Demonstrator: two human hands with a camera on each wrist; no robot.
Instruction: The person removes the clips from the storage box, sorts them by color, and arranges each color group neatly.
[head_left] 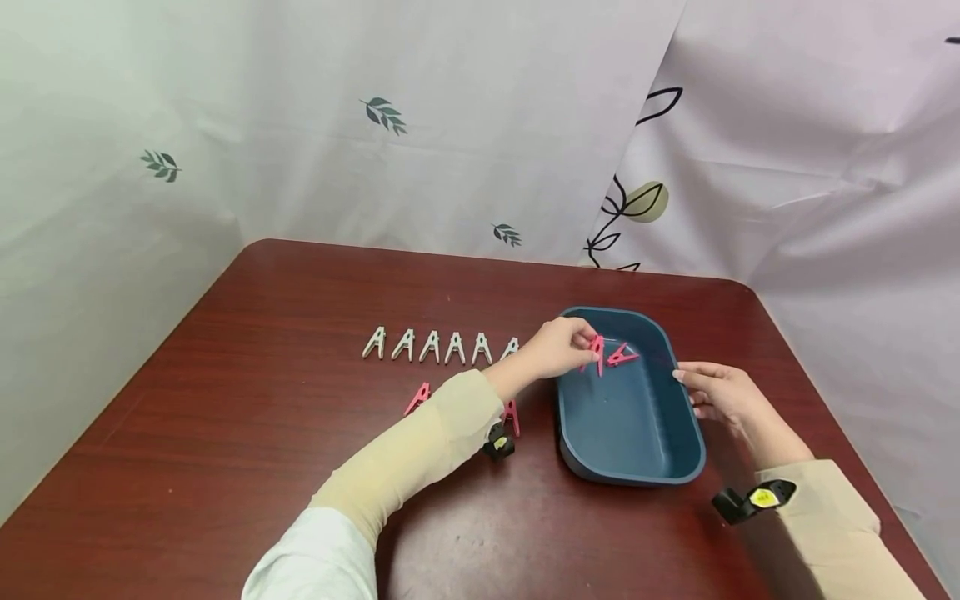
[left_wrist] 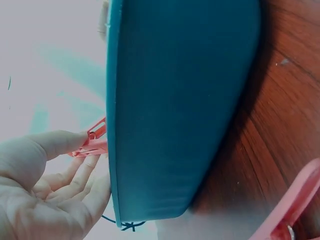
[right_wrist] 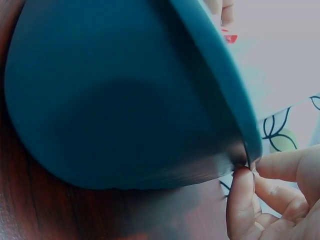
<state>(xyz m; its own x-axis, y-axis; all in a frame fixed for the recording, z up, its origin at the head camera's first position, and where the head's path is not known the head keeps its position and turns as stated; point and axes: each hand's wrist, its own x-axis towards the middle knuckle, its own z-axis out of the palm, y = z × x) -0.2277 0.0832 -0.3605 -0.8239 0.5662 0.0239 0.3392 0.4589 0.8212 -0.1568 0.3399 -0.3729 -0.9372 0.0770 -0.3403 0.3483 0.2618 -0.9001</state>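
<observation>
My left hand (head_left: 557, 347) is over the left side of a blue plastic bin (head_left: 618, 429), pinching a pink clothespin (head_left: 598, 355) between thumb and fingers. In the left wrist view the pinched clothespin (left_wrist: 95, 142) shows just past the bin's rim, partly hidden by it. Another pink clothespin (head_left: 621, 356) is in the bin, close to the held one. On the bin's right side, my right hand (head_left: 723, 398) pinches the rim; the right wrist view shows the thumb (right_wrist: 241, 205) outside the wall and fingers at the rim's edge.
Several white clothespins (head_left: 430, 346) stand in a row left of the bin on the brown table (head_left: 247, 375). Nearer me lie pink clothespins (head_left: 417, 397), some partly covered by my left arm. A pale patterned curtain (head_left: 450, 167) hangs behind the table.
</observation>
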